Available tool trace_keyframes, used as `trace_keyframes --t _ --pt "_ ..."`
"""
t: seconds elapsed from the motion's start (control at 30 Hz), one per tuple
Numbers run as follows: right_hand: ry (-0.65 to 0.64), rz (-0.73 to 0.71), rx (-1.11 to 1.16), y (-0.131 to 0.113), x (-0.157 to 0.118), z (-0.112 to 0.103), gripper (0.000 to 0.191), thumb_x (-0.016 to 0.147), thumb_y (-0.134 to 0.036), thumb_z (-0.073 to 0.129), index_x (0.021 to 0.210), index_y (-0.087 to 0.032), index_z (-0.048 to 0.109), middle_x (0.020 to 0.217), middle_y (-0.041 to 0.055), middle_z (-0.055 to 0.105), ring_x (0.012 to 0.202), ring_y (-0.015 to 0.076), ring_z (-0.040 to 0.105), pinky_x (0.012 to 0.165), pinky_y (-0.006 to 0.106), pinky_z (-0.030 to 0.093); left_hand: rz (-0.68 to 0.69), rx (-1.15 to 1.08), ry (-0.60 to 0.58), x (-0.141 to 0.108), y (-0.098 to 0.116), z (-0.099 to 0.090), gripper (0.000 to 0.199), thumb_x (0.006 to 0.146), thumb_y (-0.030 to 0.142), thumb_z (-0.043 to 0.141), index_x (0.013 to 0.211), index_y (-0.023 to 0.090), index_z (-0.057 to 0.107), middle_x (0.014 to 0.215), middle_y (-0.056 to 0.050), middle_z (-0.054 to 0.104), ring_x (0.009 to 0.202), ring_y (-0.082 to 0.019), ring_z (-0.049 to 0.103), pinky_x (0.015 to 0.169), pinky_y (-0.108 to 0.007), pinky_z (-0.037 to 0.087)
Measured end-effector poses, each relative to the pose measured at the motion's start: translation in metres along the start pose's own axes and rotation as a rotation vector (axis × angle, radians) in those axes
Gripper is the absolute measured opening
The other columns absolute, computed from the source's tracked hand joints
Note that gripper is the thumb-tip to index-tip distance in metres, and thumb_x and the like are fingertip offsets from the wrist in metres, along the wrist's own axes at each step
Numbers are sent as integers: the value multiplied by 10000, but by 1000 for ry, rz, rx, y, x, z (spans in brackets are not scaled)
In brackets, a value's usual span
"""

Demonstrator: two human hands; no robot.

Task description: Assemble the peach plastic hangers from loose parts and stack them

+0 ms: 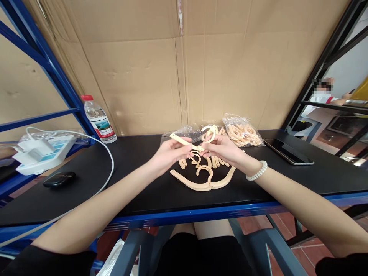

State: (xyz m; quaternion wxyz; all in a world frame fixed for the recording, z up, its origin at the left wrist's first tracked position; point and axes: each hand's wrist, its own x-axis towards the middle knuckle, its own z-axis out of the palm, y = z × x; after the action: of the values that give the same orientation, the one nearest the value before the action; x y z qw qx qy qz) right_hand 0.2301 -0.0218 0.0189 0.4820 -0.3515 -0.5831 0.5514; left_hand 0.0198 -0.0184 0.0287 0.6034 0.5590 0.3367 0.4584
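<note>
Both hands meet above the middle of the black table (138,191). My left hand (175,150) is closed around a cream plastic hanger arm (180,139) that slants up to the left. In my right hand (222,148) is a curved cream hanger hook (213,134), pinched near its base. The two pieces meet between my fingertips; whether they are locked together I cannot tell. Just below lies a cream hanger (198,186) with its arms spread and its hook upward. Several more loose hanger pieces (215,162) lie behind it, partly hidden by my hands.
A clear bag of cream hooks (243,132) lies at the back, with a phone (288,151) to its right. On the left are a water bottle (99,120), a power strip (47,153), a black mouse-like object (59,179) and a white cable (112,163). Cardboard (138,76) stands behind.
</note>
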Motion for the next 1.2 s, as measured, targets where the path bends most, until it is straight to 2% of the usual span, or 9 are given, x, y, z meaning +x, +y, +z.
trace_keyframes --t 0.13,0.27,0.33,0.43,0.6,0.77,0.93,1.03,1.2 --pt "-121 -25 -63 1 -6 6 149 768 -281 745 804 -178 644 820 20 697 769 129 691 676 227 591 75 96 -62 -7 -13 9 260 707 254 834 884 122 697 820 -64 739 795 -173 713 804 -312 573" --pt "-55 -30 -26 -4 -10 5 131 773 -276 716 772 -180 627 950 28 682 862 134 658 692 229 584 85 69 -34 -9 -13 5 251 705 272 831 824 132 659 820 -27 703 809 -150 699 852 -294 551" --pt "-20 -20 7 -8 -11 1 137 758 -259 723 769 -177 613 903 21 669 835 130 651 682 234 582 73 13 -32 -9 -12 4 255 729 293 812 813 138 628 816 -10 679 832 -155 703 889 -311 547" --pt "-37 14 12 -10 -11 -4 173 729 -232 752 765 -180 591 760 -11 640 723 112 648 634 229 575 48 -38 -42 -9 -13 5 249 773 289 778 841 148 585 826 -20 683 867 -184 717 905 -356 552" --pt "-120 53 -24 -3 -11 -5 198 718 -239 789 796 -173 620 710 -19 659 659 92 657 662 221 579 25 -93 -44 -10 -18 7 245 802 289 749 839 149 552 925 -38 688 826 -180 727 885 -368 556" --pt "-154 35 -13 1 -11 -2 202 709 -244 817 825 -150 681 745 -9 685 682 90 667 705 232 583 89 -2 -28 -12 -18 7 348 658 162 845 818 155 536 881 -4 690 754 -138 706 785 -286 548" --pt "-173 51 46 3 -11 -2 192 696 -231 832 832 -154 720 781 -12 694 709 79 662 716 219 572 126 66 -27 -14 -16 9 267 696 204 824 811 143 591 853 -20 706 722 -131 692 728 -277 553" --pt "-190 83 92 3 -10 -3 191 685 -213 840 833 -159 731 801 -13 703 725 74 665 728 206 565 134 70 -60 -14 -16 8 266 684 195 832 772 142 586 918 -38 720 713 -126 693 721 -277 557" --pt "-215 89 149 4 -9 -4 164 688 -179 839 812 -150 735 795 -15 701 715 60 662 715 173 558 174 111 -84 -14 -19 6 274 677 195 838 776 147 587 868 -44 740 705 -126 686 675 -254 544"
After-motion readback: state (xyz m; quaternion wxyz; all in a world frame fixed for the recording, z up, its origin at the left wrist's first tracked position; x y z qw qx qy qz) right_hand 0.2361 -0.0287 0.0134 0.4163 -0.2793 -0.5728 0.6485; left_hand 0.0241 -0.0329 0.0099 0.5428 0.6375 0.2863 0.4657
